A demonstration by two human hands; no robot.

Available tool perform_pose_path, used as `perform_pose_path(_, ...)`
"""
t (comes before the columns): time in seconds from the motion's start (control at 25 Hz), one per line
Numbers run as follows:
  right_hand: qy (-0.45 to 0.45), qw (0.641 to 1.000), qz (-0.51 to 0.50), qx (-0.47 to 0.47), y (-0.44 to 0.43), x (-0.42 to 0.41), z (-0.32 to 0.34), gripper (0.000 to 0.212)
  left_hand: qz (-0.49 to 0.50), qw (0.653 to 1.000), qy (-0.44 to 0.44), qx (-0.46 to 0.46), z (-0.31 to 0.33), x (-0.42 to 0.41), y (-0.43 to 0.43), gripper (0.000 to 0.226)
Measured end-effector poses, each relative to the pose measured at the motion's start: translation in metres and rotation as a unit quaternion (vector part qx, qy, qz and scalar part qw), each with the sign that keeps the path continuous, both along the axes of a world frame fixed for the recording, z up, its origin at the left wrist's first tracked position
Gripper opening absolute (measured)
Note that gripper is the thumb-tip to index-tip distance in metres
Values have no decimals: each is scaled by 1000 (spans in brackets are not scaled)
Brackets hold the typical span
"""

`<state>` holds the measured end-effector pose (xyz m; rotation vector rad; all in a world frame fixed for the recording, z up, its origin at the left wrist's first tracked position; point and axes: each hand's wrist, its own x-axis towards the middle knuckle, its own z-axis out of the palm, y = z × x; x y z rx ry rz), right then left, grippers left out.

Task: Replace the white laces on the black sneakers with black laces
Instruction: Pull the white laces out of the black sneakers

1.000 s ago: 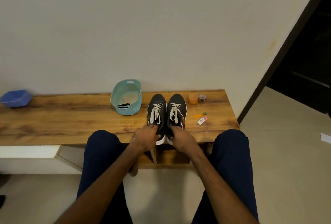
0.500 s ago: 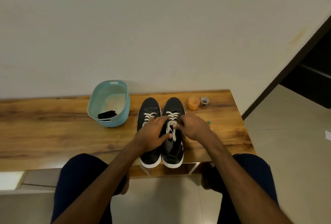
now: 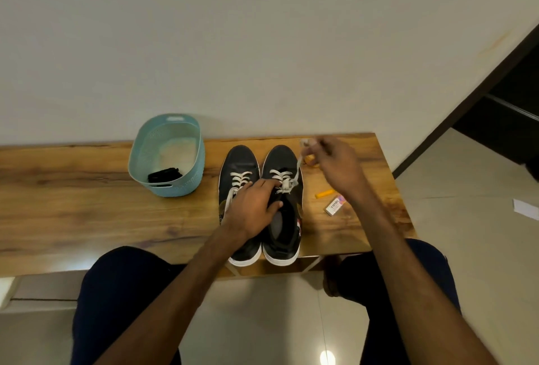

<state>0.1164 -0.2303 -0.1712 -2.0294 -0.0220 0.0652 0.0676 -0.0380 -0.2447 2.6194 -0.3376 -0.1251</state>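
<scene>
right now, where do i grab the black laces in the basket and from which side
Pinch the black laces at the middle of the bundle, coming straight down through the open top of the basket. They lie bunched on its floor against the near wall, and the tall walls probably block any sideways reach.
</scene>
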Motion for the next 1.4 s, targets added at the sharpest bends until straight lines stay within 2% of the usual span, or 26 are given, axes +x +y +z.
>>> perform_pose_path(0.04, 13, 989, 45, -141, 2, -5, -11, 29, 14, 1000, 0, -24, 2, 0, -1, 44)
perform_pose_path(0.08, 29, 967, 81, -240, 4, -10, -19, 32, 22, 999, 0, -37, 4, 0, -2, 39)
perform_pose_path(0.16, 61, 945, 102, -306, 6, -17, -29, 32, 26, 999, -4, -40, 6, 0, -6, 33)
perform_pose_path(0.28, 81, 945, 111, -298, 10, -23, -35, 31, 36, 998, 3, -56, 6, 2, -11, 25)
perform_pose_path(0.36, 76, 957, 127, -248, 16, -27, -39, 35, 44, 997, 10, -55, 4, 4, -13, 24)
perform_pose_path(0.44, 69, 970, 112, -206, 21, -26, -40, 29, 50, 997, 11, -52, 3, 5, -13, 24)
perform_pose_path(0.52, 85, 968, 101, -213, 19, -21, -39, 20, 44, 998, 3, -39, 1, 5, -14, 26)
perform_pose_path(0.56, 103, 968, 103, -205, 18, -18, -37, 25, 35, 999, -6, -21, 0, 5, -14, 27)
perform_pose_path(0.6, 133, 974, 94, -157, 17, -16, -35, 32, 25, 1000, -16, -4, 0, 4, -13, 27)
perform_pose_path(0.64, 183, 979, 71, -55, 17, -14, -30, 37, 19, 999, -25, 9, -1, 4, -13, 27)
perform_pose_path(0.68, 235, 967, 42, 90, 17, -12, -25, 37, 16, 999, -30, 15, -1, 5, -13, 26)
perform_pose_path(0.76, 254, 901, 11, 351, 14, -7, -18, 30, 15, 999, -29, 13, -1, 5, -13, 24)
perform_pose_path(0.8, 228, 883, -5, 409, 12, -3, -18, 26, 17, 999, -25, 10, -1, 6, -14, 23)
perform_pose_path(0.84, 196, 894, -20, 403, 11, -2, -18, 26, 21, 1000, -20, 9, -2, 7, -15, 22)
perform_pose_path(0.88, 161, 934, -32, 318, 9, -3, -20, 32, 25, 1000, -15, 8, -3, 8, -15, 21)
perform_pose_path(0.92, 122, 978, -38, 165, 8, -6, -23, 40, 29, 1000, -6, 3, -4, 9, -15, 21)
perform_pose_path(0.96, 83, 996, -20, -11, 7, -8, -30, 42, 35, 999, 3, -8, -5, 11, -15, 21)
perform_pose_path(1.0, 59, 987, 24, -146, 8, -11, -38, 36, 42, 999, 13, -21, -6, 13, -14, 22)
perform_pose_path(1.04, 60, 973, 75, -211, 11, -14, -44, 27, 47, 998, 19, -29, -7, 15, -14, 23)
perform_pose_path(1.12, 72, 968, 134, -201, 18, -18, -54, 19, 50, 998, 24, -22, -9, 17, -14, 26)
perform_pose_path(1.24, 60, 983, 111, -132, 23, -17, -59, 17, 43, 997, 48, -49, -9, 21, -13, 28)
perform_pose_path(1.32, 60, 981, 106, -150, 25, -15, -62, 17, 10, 993, 82, -82, -7, 25, -6, 23)
perform_pose_path(1.4, 70, 972, 114, -194, 26, -14, -65, 14, -30, 991, 103, -74, -5, 26, 1, 18)
